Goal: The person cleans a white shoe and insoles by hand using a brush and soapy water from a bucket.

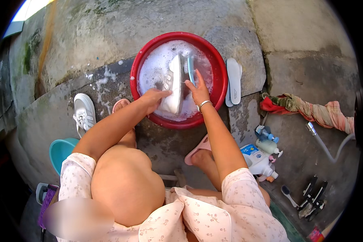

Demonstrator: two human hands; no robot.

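Note:
A red plastic basin (224,87) holds white suds and water. Over it, my left hand (153,99) grips the heel end of a white shoe (177,84), which lies on its side with the sole edge facing right. My right hand (198,89) holds a light-blue scrubbing brush (190,69) by its handle, bristles towards the shoe; a small gap separates the two. Pale insoles (234,81) lie on the concrete just right of the basin. A second, grey-white shoe (84,112) with loose laces rests on the ground at the left.
A turquoise basin (60,151) stands at lower left. Plastic bottles (257,158) cluster at the right, near a grey hose (328,151) and a twisted cloth (317,110). A dark-bristled brush (287,192) lies at lower right. Spilled foam (104,80) spots the concrete.

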